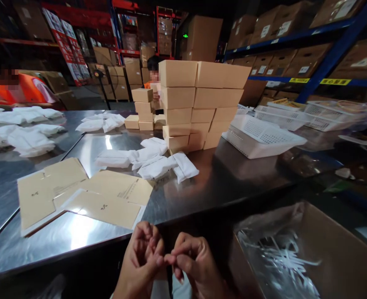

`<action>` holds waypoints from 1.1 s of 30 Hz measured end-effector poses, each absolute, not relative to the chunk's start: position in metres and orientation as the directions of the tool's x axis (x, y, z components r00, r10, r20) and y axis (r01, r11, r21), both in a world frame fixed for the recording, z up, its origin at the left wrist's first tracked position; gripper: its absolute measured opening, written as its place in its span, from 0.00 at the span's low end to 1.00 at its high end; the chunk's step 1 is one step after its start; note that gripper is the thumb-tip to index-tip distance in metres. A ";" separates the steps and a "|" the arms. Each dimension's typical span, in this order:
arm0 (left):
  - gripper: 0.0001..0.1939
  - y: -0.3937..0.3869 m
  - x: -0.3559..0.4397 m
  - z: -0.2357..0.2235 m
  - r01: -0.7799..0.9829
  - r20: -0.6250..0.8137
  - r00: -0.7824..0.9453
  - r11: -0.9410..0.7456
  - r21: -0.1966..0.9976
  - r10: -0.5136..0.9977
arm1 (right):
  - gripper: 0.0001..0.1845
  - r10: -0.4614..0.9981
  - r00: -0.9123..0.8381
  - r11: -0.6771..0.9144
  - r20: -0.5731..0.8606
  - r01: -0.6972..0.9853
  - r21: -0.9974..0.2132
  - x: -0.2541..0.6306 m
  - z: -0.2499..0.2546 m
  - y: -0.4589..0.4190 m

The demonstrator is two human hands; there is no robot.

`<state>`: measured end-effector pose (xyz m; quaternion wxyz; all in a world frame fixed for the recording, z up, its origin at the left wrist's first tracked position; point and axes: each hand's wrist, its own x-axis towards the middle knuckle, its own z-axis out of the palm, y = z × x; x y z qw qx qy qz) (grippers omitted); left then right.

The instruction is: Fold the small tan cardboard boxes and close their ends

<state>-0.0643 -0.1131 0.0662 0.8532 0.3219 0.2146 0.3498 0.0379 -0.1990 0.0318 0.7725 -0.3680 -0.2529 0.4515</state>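
Below the steel table edge, left hand and right hand fingertips pressed together, holding nothing visible.

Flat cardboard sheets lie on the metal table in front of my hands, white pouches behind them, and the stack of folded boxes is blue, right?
Not quite. The head view shows the stack of folded boxes is tan, not blue. The flat cardboard sheets, white pouches and metal table are as you say.
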 end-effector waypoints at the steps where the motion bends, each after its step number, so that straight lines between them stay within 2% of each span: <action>1: 0.31 -0.113 -0.064 0.066 -0.427 -0.142 0.655 0.518 0.741 0.742 | 0.03 0.888 0.455 0.313 0.070 -0.484 -0.817 0.039 0.031 -0.199; 4: 0.35 -0.114 -0.062 0.067 -0.338 -0.133 0.662 0.451 0.826 0.738 | 0.04 0.902 0.419 0.288 0.100 -0.414 -0.864 0.041 0.031 -0.201; 9: 0.36 -0.106 -0.066 0.066 -0.208 -0.165 0.737 0.452 0.868 0.656 | 0.07 0.891 0.448 0.221 0.077 -0.278 -0.935 0.043 0.031 -0.204; 13: 0.36 -0.098 -0.069 0.060 -0.164 -0.173 0.799 0.486 0.859 0.575 | 0.19 0.936 0.340 0.088 -0.091 -0.475 -0.875 0.044 0.028 -0.203; 16: 0.37 -0.096 -0.070 0.051 -0.173 -0.157 0.842 0.533 0.828 0.516 | 0.28 0.947 0.282 0.042 -0.152 -0.579 -0.814 0.043 0.029 -0.204; 22: 0.37 -0.091 -0.070 0.035 -0.185 -0.164 0.913 0.739 0.648 0.373 | 0.27 0.971 0.195 0.012 -0.138 -0.618 -0.786 0.043 0.031 -0.192; 24: 0.38 -0.082 -0.069 0.035 -0.254 -0.118 0.902 0.730 0.635 0.416 | 0.28 0.956 0.278 0.044 -0.095 -0.455 -0.889 0.054 0.032 -0.173; 26: 0.39 -0.070 -0.072 0.039 -0.345 -0.124 0.817 0.649 0.678 0.564 | 0.28 0.917 0.396 0.067 0.048 -0.036 -0.997 0.071 0.036 -0.147; 27: 0.39 -0.064 -0.075 0.042 -0.382 -0.150 0.741 0.594 0.708 0.655 | 0.26 0.907 0.393 0.063 0.149 0.224 -0.973 0.078 0.039 -0.133; 29: 0.36 -0.051 -0.087 0.044 -0.378 -0.217 0.602 0.513 0.770 0.768 | 0.28 0.945 0.225 0.046 0.239 0.628 -0.777 0.088 0.045 -0.109; 31: 0.33 -0.041 -0.105 0.039 -0.284 -0.255 0.568 0.478 0.831 0.782 | 0.38 0.989 0.024 0.068 0.145 0.801 -0.595 0.087 0.044 -0.095; 33: 0.31 -0.031 -0.126 0.024 -0.130 -0.265 0.625 0.432 0.892 0.734 | 0.46 0.988 -0.144 0.093 -0.056 0.843 -0.529 0.078 0.034 -0.090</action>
